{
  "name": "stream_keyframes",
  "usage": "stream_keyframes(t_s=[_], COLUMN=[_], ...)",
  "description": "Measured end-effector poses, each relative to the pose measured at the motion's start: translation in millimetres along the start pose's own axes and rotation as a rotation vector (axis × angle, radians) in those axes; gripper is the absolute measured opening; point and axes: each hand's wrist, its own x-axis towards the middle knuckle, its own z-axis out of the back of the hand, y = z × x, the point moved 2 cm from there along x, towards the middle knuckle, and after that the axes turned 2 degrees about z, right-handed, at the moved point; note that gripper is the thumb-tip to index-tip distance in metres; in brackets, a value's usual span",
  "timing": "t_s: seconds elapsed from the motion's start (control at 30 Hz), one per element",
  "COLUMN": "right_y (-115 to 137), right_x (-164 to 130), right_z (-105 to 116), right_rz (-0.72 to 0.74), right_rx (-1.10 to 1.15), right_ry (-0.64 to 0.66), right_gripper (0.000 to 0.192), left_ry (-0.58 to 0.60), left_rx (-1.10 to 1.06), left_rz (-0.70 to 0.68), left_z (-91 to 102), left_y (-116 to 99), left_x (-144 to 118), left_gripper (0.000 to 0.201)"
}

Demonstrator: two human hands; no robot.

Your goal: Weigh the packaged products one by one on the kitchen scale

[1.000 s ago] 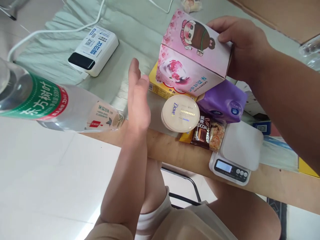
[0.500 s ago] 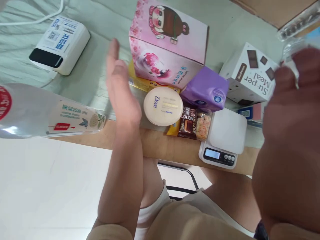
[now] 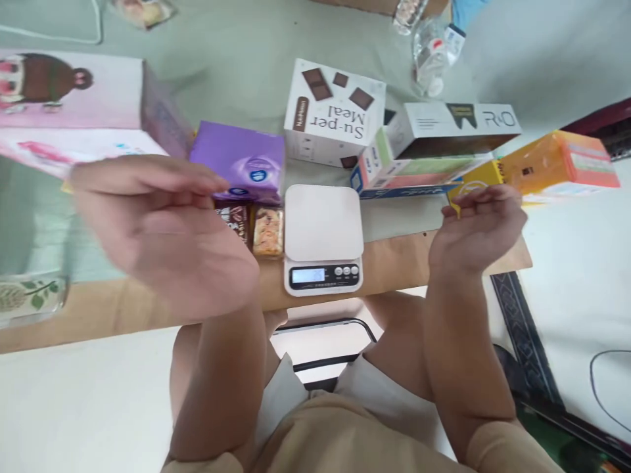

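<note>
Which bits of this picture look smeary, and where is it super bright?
In the head view, the left hand is smeared, likely motion blur, and the pink box looks soft too; also in the head view, the floor at lower left is glaringly white, and the scale's display glows, its digits too faint to read.

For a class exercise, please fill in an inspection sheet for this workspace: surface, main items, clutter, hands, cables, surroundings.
Surface: pale green cloth, wooden front edge.
Main items: kitchen scale, display lit; purple pack to its left; yellow box partly behind the right hand.
Clutter: pink doll-print box, Su-per Meal box, COCOA packet, snack bar.
Hands: left hand blurred, partly covering the purple pack; right hand's fingers curled; neither visibly holds anything.
Cables: white cable upper left; thin black cable far right.
Surroundings: pale floor, dark patterned strip at right.
</note>
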Motion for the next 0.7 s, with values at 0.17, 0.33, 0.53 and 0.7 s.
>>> stream_keyframes(t_s=[0.17, 0.33, 0.53, 0.7], right_y=[-16.3, -21.6, -21.8, -20.4], right_x=[19.0, 33.7, 44.3, 48.1], right_z=[25.8, 27.3, 18.5, 21.4], right_rz=[-0.110, -0.278, -0.499, -0.567], right_rx=[-0.011, 0.011, 0.048, 0.053], right_ry=[-0.014, 0.045, 0.064, 0.023], right_gripper=[0.025, 0.026, 0.024, 0.021], left_ry=[0.432, 0.587, 0.735, 0.899], left_rx=[0.243, 0.483, 0.629, 0.501], left_rz=[-0.202, 0.029, 0.190, 0.139], left_z=[-61.7, -85.0, -118.4, -151.2], left_y=[24.3, 58.7, 85.9, 91.5], left_x=[-39.7, -44.0, -16.2, -3.7], left_gripper=[0.026, 0.058, 0.083, 0.094])
